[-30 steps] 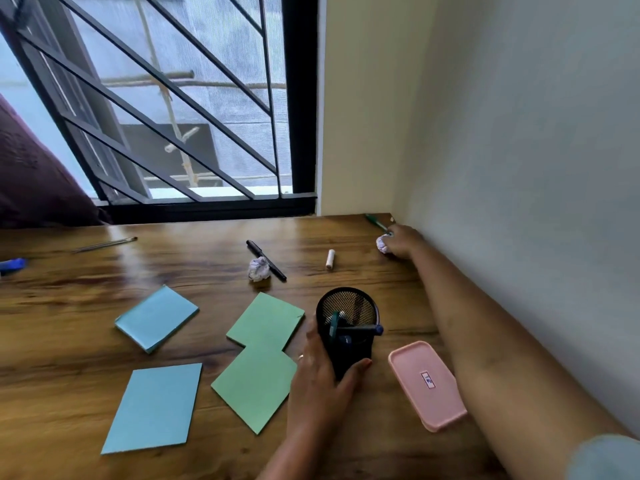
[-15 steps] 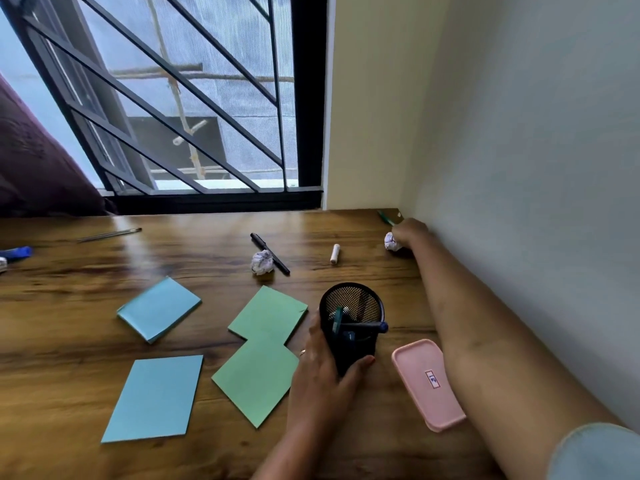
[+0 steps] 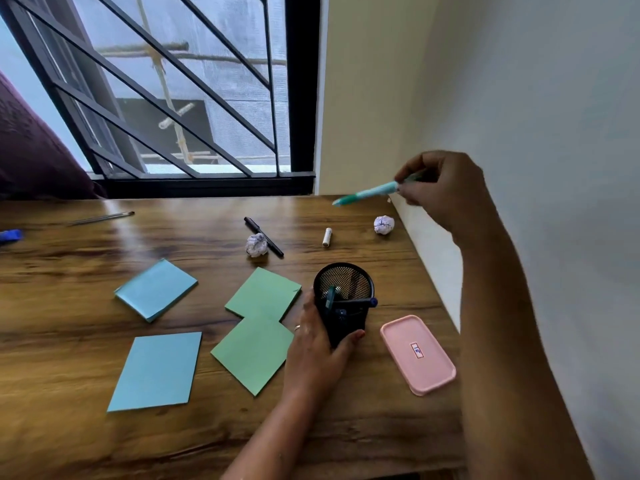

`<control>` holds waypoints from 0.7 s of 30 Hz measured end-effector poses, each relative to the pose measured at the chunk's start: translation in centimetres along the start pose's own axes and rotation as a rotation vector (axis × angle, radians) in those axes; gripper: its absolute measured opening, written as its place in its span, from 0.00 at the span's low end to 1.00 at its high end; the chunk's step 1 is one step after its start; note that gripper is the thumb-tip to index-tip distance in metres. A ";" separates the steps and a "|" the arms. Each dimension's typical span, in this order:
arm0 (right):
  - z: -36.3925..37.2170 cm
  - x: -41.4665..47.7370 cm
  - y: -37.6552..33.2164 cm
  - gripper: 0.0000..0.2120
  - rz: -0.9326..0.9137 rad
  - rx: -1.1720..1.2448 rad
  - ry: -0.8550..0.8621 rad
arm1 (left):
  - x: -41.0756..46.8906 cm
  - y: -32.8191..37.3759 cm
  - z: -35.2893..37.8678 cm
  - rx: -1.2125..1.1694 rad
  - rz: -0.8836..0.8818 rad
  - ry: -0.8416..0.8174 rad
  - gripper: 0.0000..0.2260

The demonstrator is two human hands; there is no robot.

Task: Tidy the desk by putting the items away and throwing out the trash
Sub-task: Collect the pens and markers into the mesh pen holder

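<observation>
Status: the right hand (image 3: 440,192), which a second ago rested low in the far corner of the counter (image 3: 69,271) against the wall, is now raised clear of the surface with the green pen (image 3: 367,194) in its grasp. The pen is off the counter and in the air, above and behind the mesh pen holder (image 3: 346,296), with its tip pointing left and slightly down. The paper ball (image 3: 383,224) that lay beside it remains on the counter near the wall. One loose item is therefore in transit; the likely next step is to carry it to the holder and drop it in. The right forearm extends forward along the wall, the wrist is bent, and the fingers are curled and clamped on the rear end of the pen. The left hand (image 3: 318,344) steadies the holder, which stands upright on the counter with several pens already inside; its fingers wrap the left side and the thumb presses the near right side. Work outstanding, by present layout: a black marker (image 3: 264,236) touching a second paper ball (image 3: 256,244), a small white stick (image 3: 327,236), a thin pen (image 3: 100,218) at far left, the coloured paper pads (image 3: 156,289) and a pink case (image 3: 417,355).
</observation>
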State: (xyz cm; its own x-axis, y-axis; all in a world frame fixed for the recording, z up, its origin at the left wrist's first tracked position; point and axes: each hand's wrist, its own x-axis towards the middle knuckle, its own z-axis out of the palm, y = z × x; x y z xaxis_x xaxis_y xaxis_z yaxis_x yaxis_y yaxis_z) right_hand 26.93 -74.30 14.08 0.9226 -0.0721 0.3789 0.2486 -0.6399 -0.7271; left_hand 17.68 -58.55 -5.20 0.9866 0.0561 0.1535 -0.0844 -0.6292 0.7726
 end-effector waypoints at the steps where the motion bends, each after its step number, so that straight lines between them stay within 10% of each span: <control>1: -0.6 -1.5 -0.5 0.04 0.021 0.041 -0.033 | 0.0 0.0 -0.1 0.001 0.000 -0.003 0.42; 10: 1.8 -7.2 0.9 0.06 0.545 0.938 0.065 | -0.2 0.3 -0.4 -0.019 0.008 -0.020 0.43; 21: 2.2 -8.8 -3.1 0.11 0.559 0.201 -0.705 | -2.5 0.5 -3.2 -0.111 0.070 0.048 0.41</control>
State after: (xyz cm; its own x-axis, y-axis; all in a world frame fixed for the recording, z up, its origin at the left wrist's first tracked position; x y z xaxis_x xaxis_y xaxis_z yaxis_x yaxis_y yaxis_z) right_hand 18.70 -70.06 11.74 0.8738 0.1940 -0.4459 -0.3018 -0.5026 -0.8101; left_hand 14.73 -56.55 -3.25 0.9701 0.0532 0.2367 -0.1708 -0.5432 0.8220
